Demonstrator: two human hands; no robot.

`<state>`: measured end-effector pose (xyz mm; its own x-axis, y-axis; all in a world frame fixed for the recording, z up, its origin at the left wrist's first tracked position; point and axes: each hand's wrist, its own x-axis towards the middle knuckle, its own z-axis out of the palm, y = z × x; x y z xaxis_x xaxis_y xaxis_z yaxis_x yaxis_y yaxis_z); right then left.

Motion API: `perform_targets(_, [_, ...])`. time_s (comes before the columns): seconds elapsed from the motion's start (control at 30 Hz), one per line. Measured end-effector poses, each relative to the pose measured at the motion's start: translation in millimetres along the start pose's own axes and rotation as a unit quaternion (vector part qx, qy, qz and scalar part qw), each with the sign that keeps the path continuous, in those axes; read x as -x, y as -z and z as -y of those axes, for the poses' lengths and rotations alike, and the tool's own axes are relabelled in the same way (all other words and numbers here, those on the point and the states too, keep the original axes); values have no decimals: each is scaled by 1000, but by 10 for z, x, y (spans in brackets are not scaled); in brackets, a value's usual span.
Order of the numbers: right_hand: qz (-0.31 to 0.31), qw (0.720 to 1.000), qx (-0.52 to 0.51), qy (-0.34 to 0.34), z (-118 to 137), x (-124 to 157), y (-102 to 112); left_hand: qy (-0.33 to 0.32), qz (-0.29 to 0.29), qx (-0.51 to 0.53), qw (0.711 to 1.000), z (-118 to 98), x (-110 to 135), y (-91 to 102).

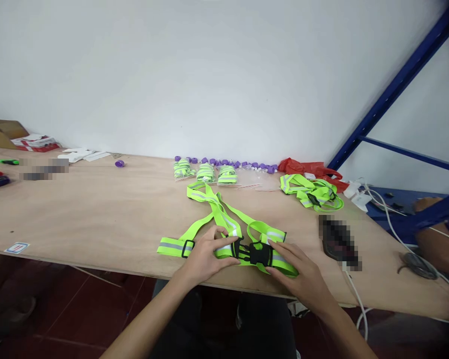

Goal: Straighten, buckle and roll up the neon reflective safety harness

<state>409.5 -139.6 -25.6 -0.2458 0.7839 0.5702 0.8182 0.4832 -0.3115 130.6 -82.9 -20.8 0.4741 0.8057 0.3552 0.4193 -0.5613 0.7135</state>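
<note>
- The reflective belt [171, 246] lies 9-to-3 along the counter's [97, 214] near edge, with its black buckle [260, 253] between my grips.
- My left grip [205, 254] sits at the buckle's 9 and my right grip [303, 271] at its 4, both about equally near.
- Fingers lie over the strap, with thumbs at its near edge. I cannot tell whether they are pinching or only pressing.
- My fingertips partly hide the buckle's ends.
</note>
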Motion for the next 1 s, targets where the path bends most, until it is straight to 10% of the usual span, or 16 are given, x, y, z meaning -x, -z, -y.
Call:
perform_targets(0.27, [63, 997, 10, -35, 58, -91, -97, -3, 13, -74, 997, -110, -71, -84])
perform_targets(0.53, [166, 973, 3, -158, -202, 180, 295, -13, 122, -242, 962, 96, 251, 601])
perform_targets(1.0, [-14, 949, -186, -253, -447, 174, 303, 24, 116, -161, 980, 281, 363, 1053])
